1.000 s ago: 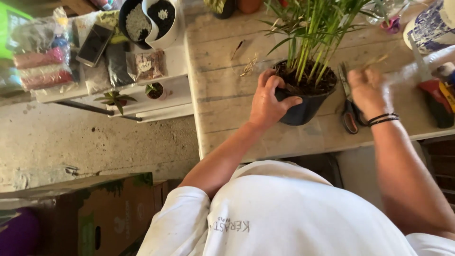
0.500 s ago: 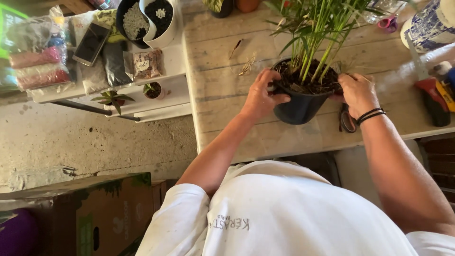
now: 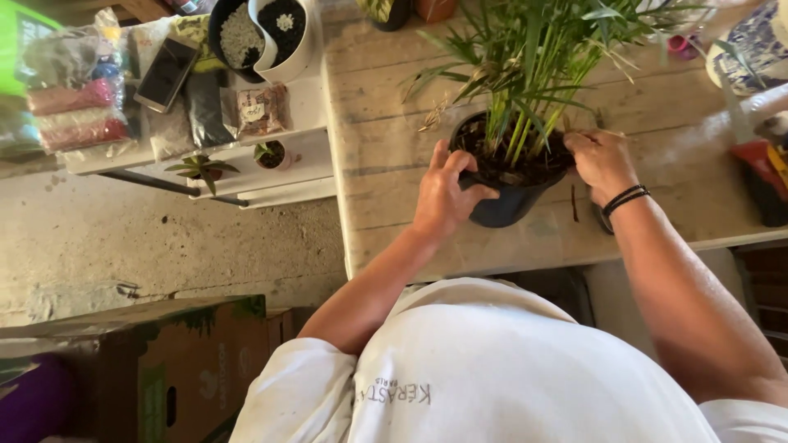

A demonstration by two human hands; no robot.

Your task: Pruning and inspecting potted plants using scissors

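Observation:
A black plastic pot with dark soil and a leafy green palm plant stands on a weathered wooden table. My left hand grips the pot's left rim, thumb on the soil edge. On the right rim rests my right hand, wearing black wristbands, with its fingers against the stems and soil. A thin dry stalk pokes out by those fingers. Whether the right hand pinches it is unclear.
A white shelf at left holds a phone, bags of coloured gravel, small succulents and a two-part bowl. Red-handled tools lie at the table's right end. A cardboard box sits on the floor.
My right hand came from above the scissors onto the pot's right rim. The pot has shifted left and up, tilting the plant, and the scissors are now mostly hidden.

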